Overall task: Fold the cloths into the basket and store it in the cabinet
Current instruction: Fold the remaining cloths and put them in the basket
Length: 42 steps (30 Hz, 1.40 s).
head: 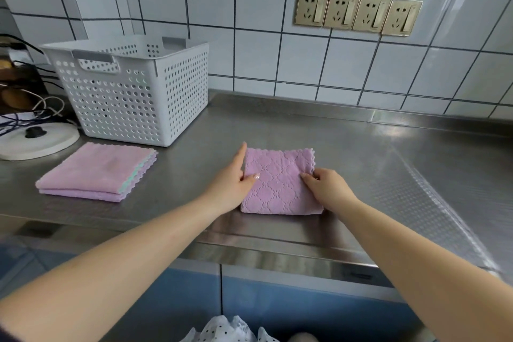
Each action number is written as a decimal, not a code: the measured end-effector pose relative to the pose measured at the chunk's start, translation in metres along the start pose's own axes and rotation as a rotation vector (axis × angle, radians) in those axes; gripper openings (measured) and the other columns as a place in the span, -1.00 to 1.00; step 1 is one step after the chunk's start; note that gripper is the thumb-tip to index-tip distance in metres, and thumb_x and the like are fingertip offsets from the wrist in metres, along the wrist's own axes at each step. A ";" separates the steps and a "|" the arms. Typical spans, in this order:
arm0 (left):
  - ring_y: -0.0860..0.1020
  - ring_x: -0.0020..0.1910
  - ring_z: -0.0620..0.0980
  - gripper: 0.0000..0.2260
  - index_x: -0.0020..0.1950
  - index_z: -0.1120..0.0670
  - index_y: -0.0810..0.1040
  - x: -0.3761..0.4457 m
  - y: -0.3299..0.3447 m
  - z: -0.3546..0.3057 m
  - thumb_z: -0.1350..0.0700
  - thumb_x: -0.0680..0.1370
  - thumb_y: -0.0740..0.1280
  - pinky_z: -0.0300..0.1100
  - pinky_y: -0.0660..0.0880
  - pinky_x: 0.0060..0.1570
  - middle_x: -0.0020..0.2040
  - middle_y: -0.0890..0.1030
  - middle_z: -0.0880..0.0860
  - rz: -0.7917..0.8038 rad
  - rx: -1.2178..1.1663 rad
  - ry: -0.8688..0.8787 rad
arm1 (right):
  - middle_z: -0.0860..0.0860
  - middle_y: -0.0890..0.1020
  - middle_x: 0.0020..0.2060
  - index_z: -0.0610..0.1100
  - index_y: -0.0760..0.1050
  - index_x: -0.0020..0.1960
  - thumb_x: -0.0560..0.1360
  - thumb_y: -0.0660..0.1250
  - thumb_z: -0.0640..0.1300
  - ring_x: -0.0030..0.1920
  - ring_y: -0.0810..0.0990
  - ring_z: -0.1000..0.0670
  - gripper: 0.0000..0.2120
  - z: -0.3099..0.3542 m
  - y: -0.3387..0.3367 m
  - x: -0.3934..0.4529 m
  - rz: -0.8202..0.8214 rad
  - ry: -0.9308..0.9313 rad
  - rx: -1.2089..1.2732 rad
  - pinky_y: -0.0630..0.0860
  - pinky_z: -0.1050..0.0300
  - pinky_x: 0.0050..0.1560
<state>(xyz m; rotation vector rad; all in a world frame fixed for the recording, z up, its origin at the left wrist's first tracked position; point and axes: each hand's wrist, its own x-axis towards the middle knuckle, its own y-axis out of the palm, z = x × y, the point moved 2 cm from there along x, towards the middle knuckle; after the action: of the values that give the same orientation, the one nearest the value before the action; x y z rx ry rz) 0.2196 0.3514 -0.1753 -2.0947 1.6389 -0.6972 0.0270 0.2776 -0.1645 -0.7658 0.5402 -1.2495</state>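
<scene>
Cloth: folded pink quilted microfibre cloth [279, 183] lay on steel counter [388, 164], between both hands.
Left hand [236, 183]: pinched its left edge, forefinger straight.
Right hand [327, 189]: fingers curled on right edge, apparently gripping.
Basket: white perforated plastic basket [133, 91] stood well left, apart.

Quilted cloth [279, 183], brushed steel counter [347, 147], perforated plastic basket [133, 97]
</scene>
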 end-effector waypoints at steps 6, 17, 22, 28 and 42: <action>0.42 -0.02 -0.03 -0.93 -0.08 -0.05 0.51 0.022 -0.001 0.006 0.13 0.55 0.32 -0.25 0.33 -0.04 -0.01 0.44 0.03 0.140 0.132 -0.072 | 0.02 0.39 -0.43 -0.10 0.27 -0.39 0.56 0.20 -0.06 -0.23 0.40 -0.11 -0.63 0.004 0.004 0.014 0.077 0.057 -0.164 0.19 0.21 -0.46; 0.52 0.08 0.06 -0.54 0.45 0.07 0.32 0.026 -0.026 -0.010 0.03 0.57 0.27 -0.19 0.44 0.01 0.16 0.50 0.09 0.043 0.456 -0.028 | -0.12 0.62 -0.01 -0.18 0.45 0.17 0.51 0.21 -0.02 -0.01 0.60 -0.15 -0.68 0.007 -0.020 0.033 0.010 0.118 -0.320 0.55 0.07 -0.04; 0.45 0.25 0.16 -0.72 0.23 0.21 0.50 0.030 -0.005 -0.020 0.16 0.59 0.13 -0.03 0.38 0.21 0.22 0.51 0.17 0.023 0.579 0.209 | -0.07 0.35 0.38 -0.03 0.29 0.41 0.57 0.10 0.01 0.36 0.35 -0.14 -0.58 0.038 0.000 0.027 0.049 -0.076 -0.487 0.24 -0.16 0.35; 0.13 0.50 0.03 -0.57 0.50 0.14 0.17 0.032 0.033 -0.009 0.09 0.63 0.02 0.05 0.08 0.42 0.53 0.17 0.07 0.206 0.814 0.116 | 0.01 0.22 0.46 0.10 0.20 0.43 0.60 -0.11 0.05 0.47 0.11 -0.03 -0.58 0.031 0.051 0.016 0.188 -0.136 -0.538 -0.11 -0.48 0.33; -0.05 0.54 0.02 -0.48 0.55 0.06 0.01 0.024 0.022 0.004 -0.10 0.63 -0.01 0.08 -0.13 0.48 0.57 -0.04 0.07 0.218 0.748 0.043 | 0.03 0.02 0.53 0.14 0.00 0.50 0.50 -0.12 0.38 0.53 -0.02 -0.05 -0.36 0.004 0.033 0.008 0.152 -0.057 -0.547 -0.14 -0.40 0.40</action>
<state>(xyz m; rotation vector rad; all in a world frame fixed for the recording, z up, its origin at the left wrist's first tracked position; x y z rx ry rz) 0.2096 0.3229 -0.1885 -1.3567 1.3091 -1.0752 0.0532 0.2748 -0.1871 -1.1886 0.8934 -0.9400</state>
